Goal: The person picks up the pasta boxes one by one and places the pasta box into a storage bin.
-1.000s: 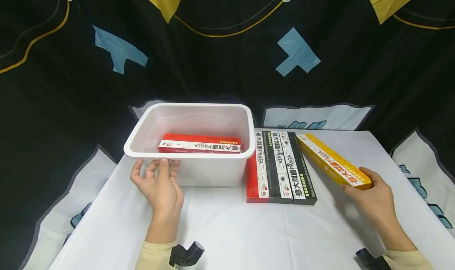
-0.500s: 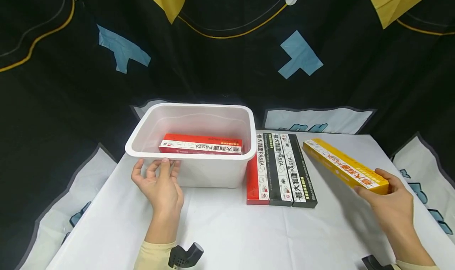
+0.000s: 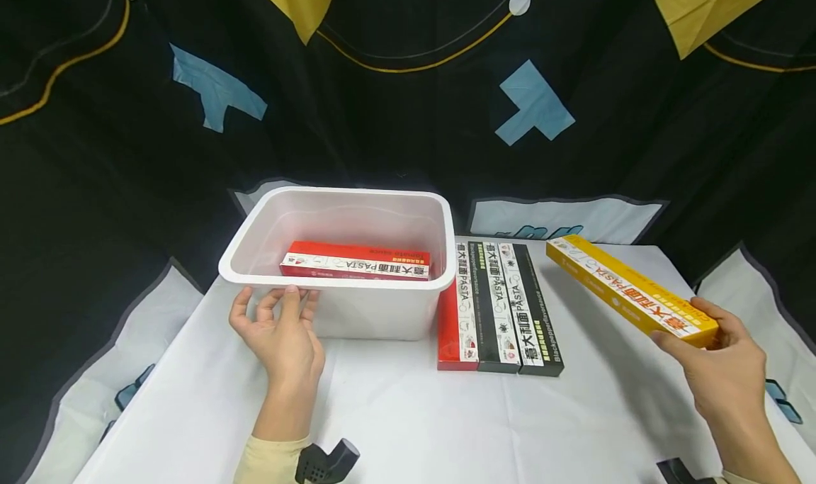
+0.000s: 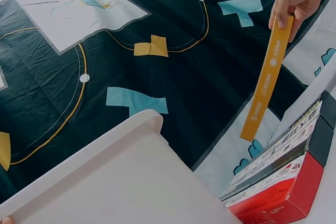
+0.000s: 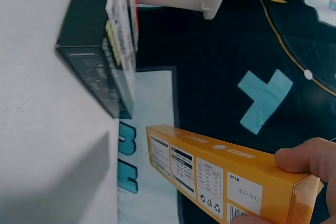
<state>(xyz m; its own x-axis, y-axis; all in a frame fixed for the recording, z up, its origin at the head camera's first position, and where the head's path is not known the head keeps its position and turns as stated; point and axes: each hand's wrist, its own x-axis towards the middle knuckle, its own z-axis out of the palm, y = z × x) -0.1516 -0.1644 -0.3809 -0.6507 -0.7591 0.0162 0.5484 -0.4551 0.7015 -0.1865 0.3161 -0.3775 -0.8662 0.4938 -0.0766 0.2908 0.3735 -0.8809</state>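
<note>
Our hands work well apart from each other. With the right hand (image 3: 727,363) we pinch the near end of a yellow pasta box (image 3: 627,289), the thumb on one side and the fingers curled round the other. We hold this box in the air, clear of the white surface (image 3: 446,427), its free end directed away from us and to the left. At the right wrist we read a date panel (image 5: 244,192) marked 2026/08/03, above a barcode (image 5: 236,213) partly covered by a fingertip.

Our left hand (image 3: 280,349) is at the front of a white bin (image 3: 379,312), fingers bent and partly spread, tips touching just below the rim (image 3: 379,283). We cannot tell whether they grip the rim or only rest against it.

Inside the bin we see one red box (image 3: 353,261) lying crosswise. To the right of the bin, three boxes lie side by side on the surface: a second red box (image 3: 449,328) nearest the bin, a middle black box (image 3: 484,314) and an outer black box (image 3: 542,293). The yellow pasta box is to the right of this row. Behind the surface we see a black curtain (image 3: 395,130) bearing blue and yellow patches
</note>
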